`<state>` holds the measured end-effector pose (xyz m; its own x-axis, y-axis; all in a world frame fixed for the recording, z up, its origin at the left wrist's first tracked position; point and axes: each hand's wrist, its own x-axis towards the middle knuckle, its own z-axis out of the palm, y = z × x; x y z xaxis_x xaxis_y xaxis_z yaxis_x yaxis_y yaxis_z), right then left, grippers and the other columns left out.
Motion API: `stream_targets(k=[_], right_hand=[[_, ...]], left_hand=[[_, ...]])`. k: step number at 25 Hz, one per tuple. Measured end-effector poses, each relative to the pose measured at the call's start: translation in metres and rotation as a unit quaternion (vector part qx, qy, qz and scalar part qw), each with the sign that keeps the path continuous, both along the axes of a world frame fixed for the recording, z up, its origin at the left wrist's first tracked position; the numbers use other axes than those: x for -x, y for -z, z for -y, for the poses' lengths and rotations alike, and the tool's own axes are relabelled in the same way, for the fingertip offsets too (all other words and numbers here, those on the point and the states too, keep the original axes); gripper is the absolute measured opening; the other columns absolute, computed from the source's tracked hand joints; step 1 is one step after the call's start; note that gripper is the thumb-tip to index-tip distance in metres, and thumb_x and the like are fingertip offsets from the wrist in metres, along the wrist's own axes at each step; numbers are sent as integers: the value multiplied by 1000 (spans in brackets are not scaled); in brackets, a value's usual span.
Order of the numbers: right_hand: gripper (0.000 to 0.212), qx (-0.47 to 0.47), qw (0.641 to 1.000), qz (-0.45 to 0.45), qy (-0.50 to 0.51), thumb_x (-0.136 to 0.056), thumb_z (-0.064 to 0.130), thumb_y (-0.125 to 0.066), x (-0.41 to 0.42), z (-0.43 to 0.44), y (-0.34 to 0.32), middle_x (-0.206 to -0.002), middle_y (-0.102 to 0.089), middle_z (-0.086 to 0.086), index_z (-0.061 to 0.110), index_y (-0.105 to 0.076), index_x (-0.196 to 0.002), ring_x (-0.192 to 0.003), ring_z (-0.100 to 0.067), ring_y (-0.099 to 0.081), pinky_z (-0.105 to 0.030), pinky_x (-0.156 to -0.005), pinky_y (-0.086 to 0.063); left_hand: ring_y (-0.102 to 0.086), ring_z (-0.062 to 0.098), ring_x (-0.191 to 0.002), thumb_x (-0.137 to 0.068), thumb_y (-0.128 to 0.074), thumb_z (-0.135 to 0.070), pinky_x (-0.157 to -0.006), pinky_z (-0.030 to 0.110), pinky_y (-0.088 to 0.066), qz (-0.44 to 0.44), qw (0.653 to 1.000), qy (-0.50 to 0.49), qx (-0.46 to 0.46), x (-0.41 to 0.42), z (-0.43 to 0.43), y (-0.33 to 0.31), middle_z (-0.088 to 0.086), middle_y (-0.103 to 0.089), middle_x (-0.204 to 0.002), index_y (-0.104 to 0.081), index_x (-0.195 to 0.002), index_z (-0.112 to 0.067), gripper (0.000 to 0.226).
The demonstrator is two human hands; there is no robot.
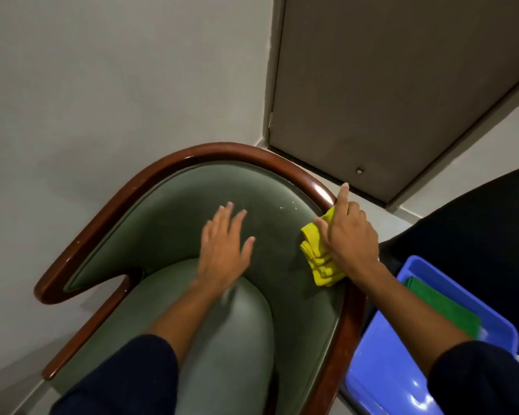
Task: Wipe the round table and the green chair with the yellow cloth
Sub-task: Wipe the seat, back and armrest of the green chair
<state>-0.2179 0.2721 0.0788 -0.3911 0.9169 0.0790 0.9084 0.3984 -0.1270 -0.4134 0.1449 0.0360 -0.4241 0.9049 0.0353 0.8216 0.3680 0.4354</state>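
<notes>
Yellow cloth (319,259): bunched and folded, long axis running from near-lower end up and away toward the chair rim, tilted slightly right at the top. It lies against the inner right side of the green backrest, upper end touching the wooden rim.

Right hand (349,235): palm down on the cloth, pressing it to the upholstery. Index finger stretched straight out, pointing up along the rim; the other fingers (357,209) curled over the cloth's upper edge, holding it.

Left hand (224,247): fingers spread wide, flat, holding nothing, over the middle of the backrest. Slightly blurred; cannot tell whether it touches the upholstery.

Green chair (168,211): seen from above, curved backrest opening toward the camera, seat cushion (228,339) bulging below the left forearm. Glossy brown wooden rim (222,149) wraps the back and ends in a curled arm at the left. A few small bright specks on the upholstery near the cloth.

Surroundings: plain grey wall (102,85) behind and left of the chair. Grey door (402,85) behind right, bottom edge close to the chair rim. Just beside the chair's right side, a blue plastic tray (381,354) holding a green cloth (444,307). Dark round surface (477,223) beyond the tray, partly in view. Dark sleeves (126,381) on both forearms
</notes>
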Motion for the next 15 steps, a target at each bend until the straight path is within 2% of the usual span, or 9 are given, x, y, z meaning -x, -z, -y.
stream_targets(k=[2, 4, 7, 9, 11, 13, 15], right_hand=[[83, 6, 999, 1, -35, -94, 60, -41, 16, -21, -2, -123, -56, -20, 6, -15, -151, -103, -36, -60, -46, -75, -54], [86, -10, 997, 18, -77, -92, 63, -41, 41, -40, -5, -122, -58, -20, 4, -19, -150, -103, -37, -61, -46, -75, -54], [85, -49, 986, 52, -147, -91, 62, -41, 99, -65, -7, -116, -62, -22, 0, -28, -147, -98, -39, -62, -45, -73, -53], [78, -81, 979, 55, -181, -94, 58, -40, 144, -72, -1, -114, -63, -22, 0, -34, -145, -97, -39, -62, -45, -76, -50], [69, -115, 972, 58, -195, -98, 54, -33, 186, -71, 10, -120, -62, -21, 1, -39, -142, -102, -38, -61, -46, -86, -47], [67, -161, 956, 46, -240, -99, 51, -32, 219, -60, 21, -136, -56, -20, 1, -42, -141, -122, -37, -56, -46, -105, -44], [72, -188, 925, 47, -328, -97, 52, -37, 228, -40, 47, -153, -38, -20, -1, -33, -147, -143, -33, -36, -47, -118, -28]], left_hand=[[0, 28, -152, -96, -44, -45, -123, 52, -10, -113, 993, -24, 23, 57, 1, 1, 13, -3, -165, -15, -154, -17, 70], [5, 31, -152, -96, -42, -48, -123, 54, -5, -165, 981, -83, 57, 109, 10, 5, 18, 5, -164, -5, -155, -13, 78], [6, 35, -151, -93, -42, -56, -121, 59, -4, -129, 973, -169, 90, 158, 35, 18, 21, 9, -163, 5, -155, -15, 88], [7, 35, -151, -88, -39, -68, -120, 58, -2, -118, 973, -175, 97, 170, 45, 28, 21, 9, -163, 10, -154, -21, 95], [9, 34, -151, -80, -32, -79, -118, 56, 2, -116, 974, -165, 102, 174, 44, 33, 20, 10, -163, 13, -153, -25, 101], [11, 33, -151, -75, -29, -84, -118, 55, 4, -111, 975, -165, 100, 175, 44, 35, 19, 11, -163, 15, -152, -26, 106], [12, 32, -151, -72, -28, -88, -118, 56, 5, -110, 975, -161, 103, 177, 44, 38, 18, 13, -163, 17, -151, -27, 109]])
